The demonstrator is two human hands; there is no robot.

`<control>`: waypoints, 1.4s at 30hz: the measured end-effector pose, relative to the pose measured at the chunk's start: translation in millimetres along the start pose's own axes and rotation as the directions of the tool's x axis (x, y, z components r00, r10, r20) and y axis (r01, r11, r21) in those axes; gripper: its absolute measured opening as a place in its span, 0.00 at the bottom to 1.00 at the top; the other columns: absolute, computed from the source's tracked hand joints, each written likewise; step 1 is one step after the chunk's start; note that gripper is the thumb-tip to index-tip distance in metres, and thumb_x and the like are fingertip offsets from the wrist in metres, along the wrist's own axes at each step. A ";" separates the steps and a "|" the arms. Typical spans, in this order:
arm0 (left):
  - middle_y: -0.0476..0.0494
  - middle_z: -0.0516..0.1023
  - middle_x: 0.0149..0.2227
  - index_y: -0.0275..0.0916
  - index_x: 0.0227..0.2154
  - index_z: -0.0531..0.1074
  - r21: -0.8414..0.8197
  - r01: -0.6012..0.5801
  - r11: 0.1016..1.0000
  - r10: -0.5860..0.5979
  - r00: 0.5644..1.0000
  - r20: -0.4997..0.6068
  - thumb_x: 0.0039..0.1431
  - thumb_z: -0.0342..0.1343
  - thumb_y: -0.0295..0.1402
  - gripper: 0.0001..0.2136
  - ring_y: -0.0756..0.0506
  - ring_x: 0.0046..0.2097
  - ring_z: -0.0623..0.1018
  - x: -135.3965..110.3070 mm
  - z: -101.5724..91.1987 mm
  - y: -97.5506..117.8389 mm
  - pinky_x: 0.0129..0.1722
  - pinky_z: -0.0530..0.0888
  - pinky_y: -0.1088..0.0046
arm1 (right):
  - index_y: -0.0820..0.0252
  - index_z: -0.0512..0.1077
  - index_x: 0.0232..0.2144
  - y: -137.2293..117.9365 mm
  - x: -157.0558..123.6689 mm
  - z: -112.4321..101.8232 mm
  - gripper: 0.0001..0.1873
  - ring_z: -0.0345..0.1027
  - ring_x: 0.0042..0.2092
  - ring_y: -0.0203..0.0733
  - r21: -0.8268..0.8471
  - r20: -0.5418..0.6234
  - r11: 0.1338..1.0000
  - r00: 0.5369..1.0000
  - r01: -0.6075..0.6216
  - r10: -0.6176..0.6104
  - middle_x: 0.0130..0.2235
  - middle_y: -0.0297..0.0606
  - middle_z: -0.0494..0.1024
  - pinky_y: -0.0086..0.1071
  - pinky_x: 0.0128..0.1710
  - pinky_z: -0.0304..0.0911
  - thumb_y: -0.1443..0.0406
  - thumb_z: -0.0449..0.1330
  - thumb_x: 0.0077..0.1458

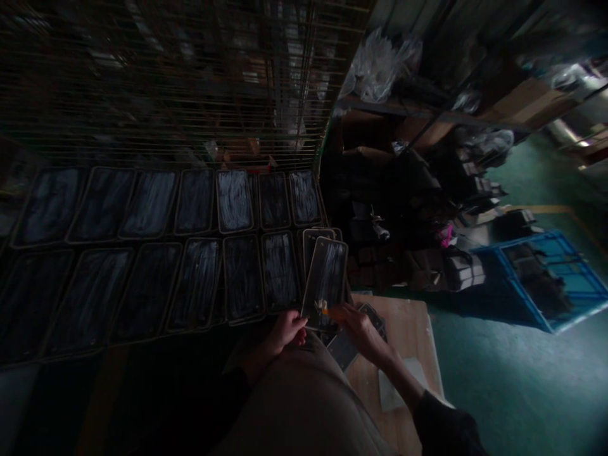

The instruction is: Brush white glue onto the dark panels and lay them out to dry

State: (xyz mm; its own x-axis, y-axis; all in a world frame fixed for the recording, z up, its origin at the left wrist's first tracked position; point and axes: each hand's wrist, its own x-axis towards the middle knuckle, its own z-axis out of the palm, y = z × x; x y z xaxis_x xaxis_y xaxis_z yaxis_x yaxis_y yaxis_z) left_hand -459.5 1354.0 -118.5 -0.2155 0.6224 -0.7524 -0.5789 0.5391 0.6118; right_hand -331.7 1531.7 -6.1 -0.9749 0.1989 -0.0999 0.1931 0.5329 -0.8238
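My left hand (286, 331) is closed on the lower edge of a dark rectangular panel (325, 278) streaked with white, holding it tilted up. My right hand (360, 327) pinches a small brush with an orange handle (327, 309), its pale bristles touching the panel's bottom end. Two rows of similar panels (199, 244) with light rims lie side by side on the dark surface to the left, all streaked white. Another panel (314, 239) peeks out just behind the held one.
A wire mesh rack (190, 82) rises behind the panels. A pale wooden board (403, 335) sits under my right arm with flat grey pieces on it. Cluttered shelves (427, 158) and a blue plastic crate (541, 278) stand on the green floor to the right.
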 end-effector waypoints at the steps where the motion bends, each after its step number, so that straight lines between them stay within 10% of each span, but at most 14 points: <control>1: 0.53 0.72 0.17 0.38 0.28 0.64 -0.003 -0.006 1.000 0.006 1.000 0.003 0.53 0.58 0.45 0.16 0.52 0.17 0.72 0.0 -0.7 -0.4 0.19 0.67 0.77 | 0.53 0.71 0.48 -1.0 -2.4 -0.7 0.13 0.73 0.43 0.40 0.027 0.007 1.000 1.000 -0.013 0.013 0.44 0.41 0.76 0.32 0.41 0.71 0.63 0.49 0.66; 10: 0.53 0.70 0.17 0.39 0.24 0.62 0.162 -0.058 0.985 0.064 0.997 -0.032 0.55 0.55 0.36 0.10 0.52 0.17 0.71 -0.3 -1.6 7.3 0.19 0.66 0.76 | 0.59 0.70 0.40 61.2 57.5 -6.2 0.16 0.77 0.33 0.44 0.405 -0.128 0.895 0.958 -0.184 0.255 0.33 0.40 0.80 0.37 0.34 0.75 0.53 0.55 0.61; 18: 0.54 0.70 0.17 0.40 0.22 0.60 0.189 -0.051 0.981 0.060 0.997 -0.045 0.56 0.50 0.32 0.09 0.51 0.17 0.71 1.5 -1.3 3.3 0.19 0.66 0.76 | 0.59 0.71 0.41 65.2 115.2 -27.9 0.13 0.74 0.41 0.43 0.041 -0.538 0.999 0.843 -0.005 0.026 0.41 0.43 0.76 0.36 0.42 0.70 0.58 0.51 0.64; 28: 0.54 0.70 0.17 0.40 0.23 0.60 0.163 -0.048 0.985 0.055 0.998 -0.034 0.56 0.51 0.31 0.08 0.52 0.17 0.71 2.5 -4.5 0.2 0.19 0.66 0.77 | 0.55 0.71 0.44 45.0 79.4 -9.6 0.12 0.72 0.43 0.41 -0.032 -0.217 0.996 0.973 0.079 -0.084 0.42 0.40 0.75 0.33 0.43 0.69 0.63 0.50 0.65; 35: 0.54 0.70 0.17 0.39 0.24 0.61 0.163 -0.037 0.986 0.044 0.998 -0.042 0.57 0.50 0.31 0.07 0.51 0.17 0.72 2.9 -3.5 1.1 0.18 0.66 0.77 | 0.57 0.73 0.44 54.7 115.0 -25.2 0.13 0.72 0.43 0.43 -0.017 -0.433 0.999 0.900 0.044 -0.047 0.40 0.41 0.77 0.35 0.45 0.69 0.62 0.51 0.64; 42: 0.53 0.70 0.17 0.39 0.22 0.60 0.156 -0.067 0.985 0.075 0.996 -0.047 0.57 0.51 0.30 0.09 0.52 0.17 0.71 0.8 -4.9 2.2 0.18 0.66 0.77 | 0.56 0.72 0.45 51.1 99.6 -0.1 0.12 0.72 0.45 0.41 -0.061 -0.292 0.994 0.951 0.088 -0.102 0.43 0.41 0.76 0.33 0.45 0.68 0.64 0.50 0.65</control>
State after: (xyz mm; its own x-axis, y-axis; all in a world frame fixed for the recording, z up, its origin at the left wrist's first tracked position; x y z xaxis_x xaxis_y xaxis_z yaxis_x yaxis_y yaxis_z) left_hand -464.8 1352.9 -118.9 -0.2948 0.6336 -0.7153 -0.4332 0.5786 0.6911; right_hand -418.9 1578.9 -58.1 -0.9144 0.3751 0.1525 0.1128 0.5977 -0.7938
